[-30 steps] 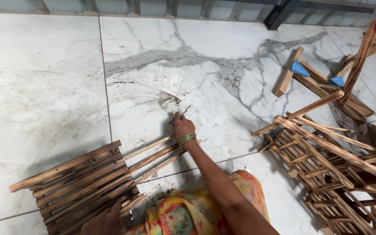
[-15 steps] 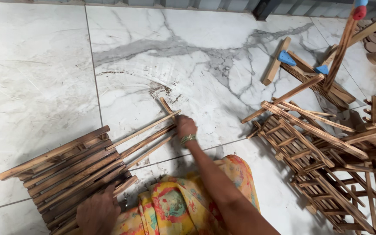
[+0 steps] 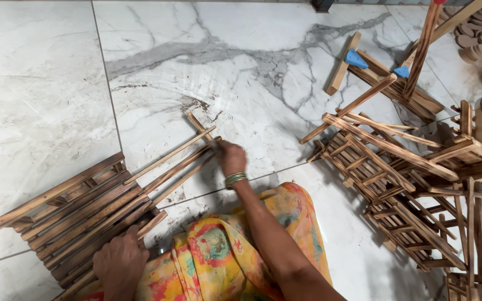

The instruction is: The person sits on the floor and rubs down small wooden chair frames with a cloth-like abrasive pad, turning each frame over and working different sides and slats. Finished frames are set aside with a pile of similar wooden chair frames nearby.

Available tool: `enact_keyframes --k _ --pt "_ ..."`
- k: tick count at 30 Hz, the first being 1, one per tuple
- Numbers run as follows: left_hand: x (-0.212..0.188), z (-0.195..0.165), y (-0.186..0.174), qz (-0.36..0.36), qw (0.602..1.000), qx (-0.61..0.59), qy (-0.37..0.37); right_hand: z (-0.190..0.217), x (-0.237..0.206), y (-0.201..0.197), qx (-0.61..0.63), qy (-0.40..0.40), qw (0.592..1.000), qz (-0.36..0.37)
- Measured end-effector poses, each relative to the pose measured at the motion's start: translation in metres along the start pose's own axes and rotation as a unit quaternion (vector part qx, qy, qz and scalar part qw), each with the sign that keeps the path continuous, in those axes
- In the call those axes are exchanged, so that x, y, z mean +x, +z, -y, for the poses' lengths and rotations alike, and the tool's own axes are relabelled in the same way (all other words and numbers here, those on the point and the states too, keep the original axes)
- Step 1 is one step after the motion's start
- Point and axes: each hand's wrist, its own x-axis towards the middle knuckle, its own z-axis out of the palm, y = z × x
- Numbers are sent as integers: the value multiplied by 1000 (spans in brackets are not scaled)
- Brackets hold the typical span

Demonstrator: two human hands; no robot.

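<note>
I look down on a white marble floor [image 3: 40,83] strewn with burnt-brown woodwork. My right hand [image 3: 231,158], near the middle of the frame, is curled with fingers pressed together over the far ends of a few long thin wooden slats [image 3: 174,164]; whether it truly pinches one or only pushes on them I cannot tell, as the fingertips blur. My left hand [image 3: 121,262], at the lower left, lies flat and closed-fingered on the near edge of a slatted wooden panel [image 3: 68,214], pressing it to the floor. The slats run from that panel up and right to the right hand, and one short stick [image 3: 199,125] lies crosswise just beyond them.

By my judgement these slats are light and stiff but slender, so they could snap or splinter if bent from one end; I would take them near the middle or keep both ends supported. The charred finish looks dry and rough rather than slippery. The panel seems rigid and heavier, best gripped by its thick outer rail.

No true containers show. At the right, a heap of ladder-like wooden frames [image 3: 397,184] lies stacked and tangled, with a boxy slatted crate piece [image 3: 475,139] on top. At the upper right, planks carry two blue wedges [image 3: 356,58], and round wooden discs [image 3: 475,39] lie in the corner.
</note>
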Motion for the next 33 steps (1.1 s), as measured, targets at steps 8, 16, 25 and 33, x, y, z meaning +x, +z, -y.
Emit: enact_keyframes --k 8,16,25,33 --pt "0 1 8 -102 995 -13 18 -37 -9 -22 -192 157 947 203" --pt "4 29 20 -196 970 -136 39 -76 -3 -63 2 335 937 101" --pt "-12 15 27 -242 934 -242 107 -6 42 -62 771 184 609 -28" --pt "-18 12 6 -201 904 -360 117 78 -67 40 628 164 757 75"
